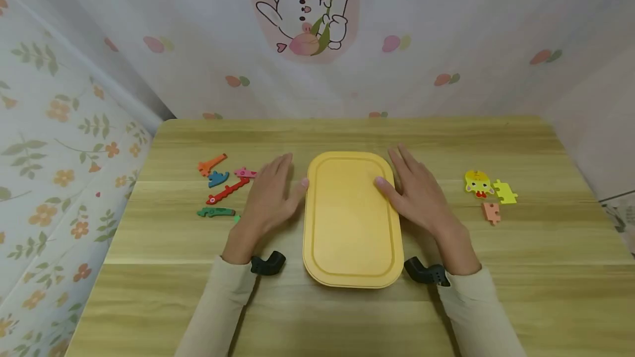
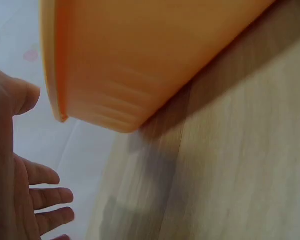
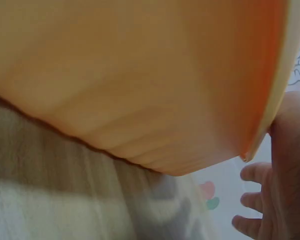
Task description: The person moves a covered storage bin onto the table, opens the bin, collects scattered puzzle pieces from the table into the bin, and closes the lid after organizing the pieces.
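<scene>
Closest to me, the left sleeve (image 1: 218, 302) and right sleeve (image 1: 478, 313) come in, and at their cuffs the left black mount (image 1: 268, 264) and right black mount (image 1: 426, 272) flank the near end of the yellow box (image 1: 353, 219); should I draw my forearms inward, either mount could knock it. The box sits mid-table, long sides running away from me, between my hands. My left hand (image 1: 272, 194) is free, fingers extended; its thumb looks to meet the rim from above, yet the left wrist view shows a gap. My right hand (image 1: 419, 194) is relaxed too, grasping nothing, thumb laid over the rim. With contact that uneven, I judge a lift could tilt the box or slip; whether its top is fastened I can't tell. Swinging the left hand outward could scatter the bright green piece (image 1: 237, 218) and pink piece (image 1: 245, 173), both right beside it.

My count, near to far: two sleeves, two mounts, two hands, one box. Left, six pieces show: one bright green, one green (image 1: 216, 212), one red (image 1: 227, 191), one blue (image 1: 217, 179), one pink, one orange (image 1: 212, 164). Right, three: one salmon (image 1: 491, 212), one lime (image 1: 505, 192), one yellow with a face (image 1: 478, 184). Beyond the one table (image 1: 545, 236), one rabbit (image 1: 302, 7) on the cloth (image 1: 426, 15)
</scene>
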{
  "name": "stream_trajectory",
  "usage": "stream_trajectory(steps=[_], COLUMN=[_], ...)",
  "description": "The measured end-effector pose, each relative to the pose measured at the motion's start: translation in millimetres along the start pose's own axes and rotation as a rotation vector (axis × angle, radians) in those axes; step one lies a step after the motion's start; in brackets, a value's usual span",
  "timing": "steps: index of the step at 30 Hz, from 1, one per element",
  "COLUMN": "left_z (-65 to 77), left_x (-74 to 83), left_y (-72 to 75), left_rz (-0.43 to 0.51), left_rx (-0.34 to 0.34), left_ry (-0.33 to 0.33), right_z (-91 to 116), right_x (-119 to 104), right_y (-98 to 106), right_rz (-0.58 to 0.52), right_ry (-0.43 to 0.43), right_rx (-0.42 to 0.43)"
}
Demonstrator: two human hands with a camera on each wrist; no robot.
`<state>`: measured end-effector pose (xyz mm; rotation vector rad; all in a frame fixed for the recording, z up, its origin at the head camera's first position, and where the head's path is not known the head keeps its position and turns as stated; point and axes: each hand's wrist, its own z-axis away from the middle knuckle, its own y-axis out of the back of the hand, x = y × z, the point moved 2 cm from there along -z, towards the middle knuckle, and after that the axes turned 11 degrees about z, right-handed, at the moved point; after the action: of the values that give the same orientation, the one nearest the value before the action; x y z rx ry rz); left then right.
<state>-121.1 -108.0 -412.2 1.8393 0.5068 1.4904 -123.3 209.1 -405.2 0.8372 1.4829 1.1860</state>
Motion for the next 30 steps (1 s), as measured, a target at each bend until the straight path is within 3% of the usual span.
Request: stream_trajectory(steps=[6, 11, 21, 24, 30], left_z=[10.0, 22.3, 32.2, 32.5, 32.6], left_x=[4.2, 6.5, 19.9, 28.0, 40.7], left_y=[1.4, 2.8, 6.8, 7.4, 4.9], left_rz=[0.075, 0.134, 0.352, 0.385, 0.552], left_rx=[-0.002, -0.012, -0.063, -0.088, -0.177], left_ry=[0.033, 0.048, 0.114, 0.163, 0.284], right_z=[3.7, 8.5, 14.1, 16.9, 19.8], right_x=[-2.4, -6.7, -18.6, -22.1, -29.9], right_y=[10.0, 16.3, 28.4, 33.2, 42.0], right_rz=[-0.008, 0.006, -0.096, -0.130, -0.159], right_ry=[-0.048, -0.026, -0.010, -0.042, -0.103], right_rx=[-0.063, -0.063, -0.136, -0.181, -0.222])
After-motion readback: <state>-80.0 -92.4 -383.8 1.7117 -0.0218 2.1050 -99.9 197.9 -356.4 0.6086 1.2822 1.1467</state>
